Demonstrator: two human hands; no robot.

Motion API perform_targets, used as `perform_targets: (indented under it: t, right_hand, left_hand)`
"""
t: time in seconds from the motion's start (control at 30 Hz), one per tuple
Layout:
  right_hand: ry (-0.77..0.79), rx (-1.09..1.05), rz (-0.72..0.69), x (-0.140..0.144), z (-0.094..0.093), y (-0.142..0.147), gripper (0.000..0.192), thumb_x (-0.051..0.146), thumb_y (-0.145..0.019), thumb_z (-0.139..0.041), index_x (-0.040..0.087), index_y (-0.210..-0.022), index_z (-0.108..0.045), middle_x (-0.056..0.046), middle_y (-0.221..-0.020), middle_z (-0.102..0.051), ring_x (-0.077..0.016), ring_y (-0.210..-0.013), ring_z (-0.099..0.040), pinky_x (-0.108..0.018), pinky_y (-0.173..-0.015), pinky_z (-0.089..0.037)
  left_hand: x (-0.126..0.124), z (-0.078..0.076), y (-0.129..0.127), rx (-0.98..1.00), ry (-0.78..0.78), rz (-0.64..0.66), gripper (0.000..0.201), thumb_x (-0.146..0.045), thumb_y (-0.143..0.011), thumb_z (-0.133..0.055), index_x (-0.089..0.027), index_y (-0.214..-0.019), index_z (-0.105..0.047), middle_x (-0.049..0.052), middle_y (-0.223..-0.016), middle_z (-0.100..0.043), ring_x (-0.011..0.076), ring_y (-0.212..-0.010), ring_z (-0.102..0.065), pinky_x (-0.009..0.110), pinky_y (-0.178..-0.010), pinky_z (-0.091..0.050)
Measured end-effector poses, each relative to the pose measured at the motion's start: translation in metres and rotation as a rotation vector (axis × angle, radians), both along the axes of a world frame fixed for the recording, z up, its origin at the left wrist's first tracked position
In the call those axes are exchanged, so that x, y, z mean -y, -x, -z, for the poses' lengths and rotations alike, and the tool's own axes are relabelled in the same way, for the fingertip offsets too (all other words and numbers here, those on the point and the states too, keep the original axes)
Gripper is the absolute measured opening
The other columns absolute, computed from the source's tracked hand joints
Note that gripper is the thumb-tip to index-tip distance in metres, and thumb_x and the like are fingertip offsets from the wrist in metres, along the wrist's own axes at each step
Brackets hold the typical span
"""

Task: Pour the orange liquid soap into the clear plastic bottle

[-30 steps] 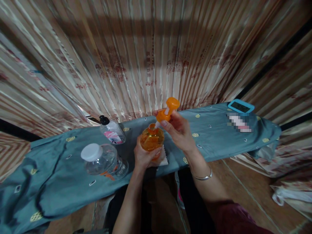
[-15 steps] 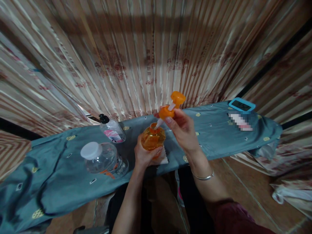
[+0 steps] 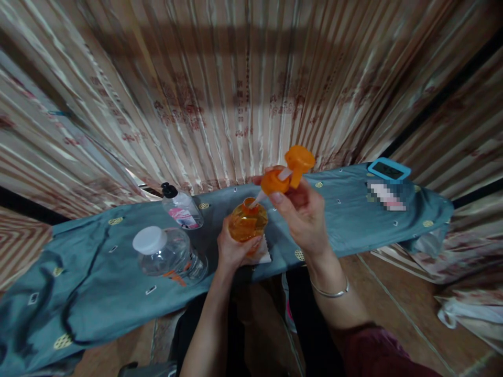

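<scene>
My left hand (image 3: pixel 232 248) is wrapped round an amber see-through bottle (image 3: pixel 248 222) whose neck is open at the top. In my right hand (image 3: pixel 302 212) is an orange pump top (image 3: pixel 277 179), pinched by its collar above and to the right of the bottle. The pump is tilted, and its pale tube slants down to the bottle's mouth, with the lower end inside the neck. Under the bottle lies a white cloth or wipe (image 3: pixel 264 255), partly hidden by the bottle and my left hand.
A large clear jug (image 3: pixel 167 256) with a white cap stands left of my left hand. Behind it is a clear bottle (image 3: pixel 183 209) with a black pump. A blue-framed device (image 3: pixel 389 169) lies at the right end of the teal cloth (image 3: pixel 346 209), before a striped curtain (image 3: pixel 220 94).
My right hand has shifted a little to the right with the pump top, which now leans further over. My left hand still holds the bottle in nearly the same place.
</scene>
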State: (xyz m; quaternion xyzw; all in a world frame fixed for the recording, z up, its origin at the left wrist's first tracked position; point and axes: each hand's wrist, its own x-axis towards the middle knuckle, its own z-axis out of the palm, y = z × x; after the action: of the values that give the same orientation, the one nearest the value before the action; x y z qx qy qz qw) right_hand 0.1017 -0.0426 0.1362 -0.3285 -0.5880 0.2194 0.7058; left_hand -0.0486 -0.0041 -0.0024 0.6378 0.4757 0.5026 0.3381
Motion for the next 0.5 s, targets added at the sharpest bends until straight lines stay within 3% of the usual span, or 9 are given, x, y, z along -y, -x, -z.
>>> perform_targets:
  t: [0.1,0.23,0.33,0.5]
  right_hand:
    - [-0.084,-0.110,0.044,0.005,-0.008,-0.008,0.022,0.027,-0.096,-0.071,0.032,-0.118,-0.073,0.006,-0.107,-0.080,-0.0091,-0.101,-0.076,-0.022,-0.091,-0.059]
    - [-0.170,-0.261,0.136,0.021,-0.028,-0.029,0.025,0.036,-0.088,-0.081,0.029,-0.111,-0.079,0.002,-0.101,-0.080,-0.0158,-0.099,-0.079,-0.031,-0.096,-0.061]
    - [-0.220,-0.346,0.229,0.038,-0.043,-0.048,0.025,0.042,-0.079,-0.087,0.027,-0.099,-0.081,0.003,-0.091,-0.081,-0.0157,-0.095,-0.079,-0.032,-0.099,-0.060]
    - [-0.177,-0.375,0.360,0.076,-0.049,-0.091,0.033,0.055,-0.077,-0.086,0.030,-0.097,-0.082,0.006,-0.092,-0.079,-0.0096,-0.097,-0.077,-0.024,-0.092,-0.059]
  left_hand:
    - [-0.002,0.000,0.000,-0.015,0.011,0.003,0.079,-0.034,-0.053,-0.100,-0.023,-0.122,-0.061,0.007,-0.116,-0.080,0.0298,-0.109,-0.078,0.044,-0.096,-0.066]
    - [-0.003,-0.001,-0.001,-0.018,0.007,-0.017,0.078,-0.030,-0.054,-0.100,-0.022,-0.121,-0.062,0.006,-0.115,-0.080,0.0294,-0.109,-0.078,0.044,-0.097,-0.065]
    - [-0.003,-0.002,-0.003,-0.010,0.002,-0.034,0.077,-0.029,-0.054,-0.100,-0.022,-0.121,-0.062,0.007,-0.115,-0.080,0.0294,-0.110,-0.078,0.044,-0.098,-0.064]
    - [-0.004,-0.006,-0.004,-0.015,0.031,-0.067,0.075,-0.028,-0.053,-0.099,-0.020,-0.118,-0.063,0.008,-0.113,-0.080,0.0322,-0.109,-0.077,0.047,-0.098,-0.063]
